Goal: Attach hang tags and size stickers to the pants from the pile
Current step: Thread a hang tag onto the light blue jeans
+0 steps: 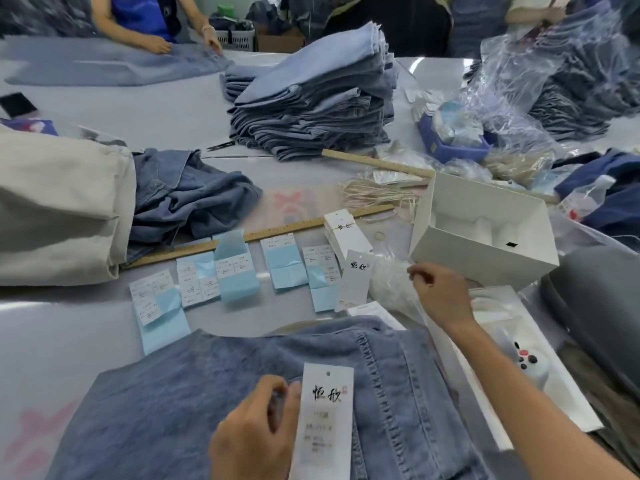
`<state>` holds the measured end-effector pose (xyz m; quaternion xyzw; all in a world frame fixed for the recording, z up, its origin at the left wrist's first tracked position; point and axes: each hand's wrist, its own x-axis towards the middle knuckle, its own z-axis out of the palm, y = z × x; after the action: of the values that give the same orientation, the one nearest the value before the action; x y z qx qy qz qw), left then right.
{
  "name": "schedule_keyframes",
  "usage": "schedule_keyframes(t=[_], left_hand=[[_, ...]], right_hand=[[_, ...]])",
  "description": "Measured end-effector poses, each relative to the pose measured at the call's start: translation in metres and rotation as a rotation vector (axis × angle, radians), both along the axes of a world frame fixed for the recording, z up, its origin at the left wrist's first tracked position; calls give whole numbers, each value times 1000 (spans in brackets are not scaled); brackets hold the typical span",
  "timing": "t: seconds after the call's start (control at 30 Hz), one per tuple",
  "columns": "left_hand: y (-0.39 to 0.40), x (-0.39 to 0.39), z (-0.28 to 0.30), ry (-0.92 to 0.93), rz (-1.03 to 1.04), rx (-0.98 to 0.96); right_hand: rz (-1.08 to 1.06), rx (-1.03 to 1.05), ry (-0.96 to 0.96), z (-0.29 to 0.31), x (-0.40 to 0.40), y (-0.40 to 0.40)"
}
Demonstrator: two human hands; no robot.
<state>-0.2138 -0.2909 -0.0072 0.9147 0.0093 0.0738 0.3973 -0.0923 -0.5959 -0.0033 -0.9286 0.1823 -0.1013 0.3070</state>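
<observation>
The left hand (254, 431) grips a hang tag (325, 420) over unfinished denim pants (194, 403), the right hand's (440, 292) fingers pinch near clear fasteners (388, 282), piles remain.

Pants (242, 393) are spread at the near edge of the table (138, 112), with a hang tag (323, 420) held over them. Sticker sheets (221, 275) are ranged behind the pants, in front of a ruler (277, 232). An open box (485, 226) is set to the right, a folded stack (311, 98) farther back.
</observation>
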Motion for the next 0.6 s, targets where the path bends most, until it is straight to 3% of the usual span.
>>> schedule_keyframes(t=[0.1, 0.2, 0.3, 0.4, 0.6], left_hand=[[-16, 32, 5, -193, 44, -9], [-39, 68, 8, -178, -20, 25], [-60, 117, 5, -58, -109, 90], [-83, 167, 0, 153, -255, 293], [-143, 226, -24, 259, -505, 503]], right_hand=[[12, -55, 256, -32, 34, -12], [85, -116, 373, -58, 45, -8], [158, -113, 369, -69, 54, -3], [207, -69, 348, -76, 59, -16], [240, -370, 359, -76, 68, -46]])
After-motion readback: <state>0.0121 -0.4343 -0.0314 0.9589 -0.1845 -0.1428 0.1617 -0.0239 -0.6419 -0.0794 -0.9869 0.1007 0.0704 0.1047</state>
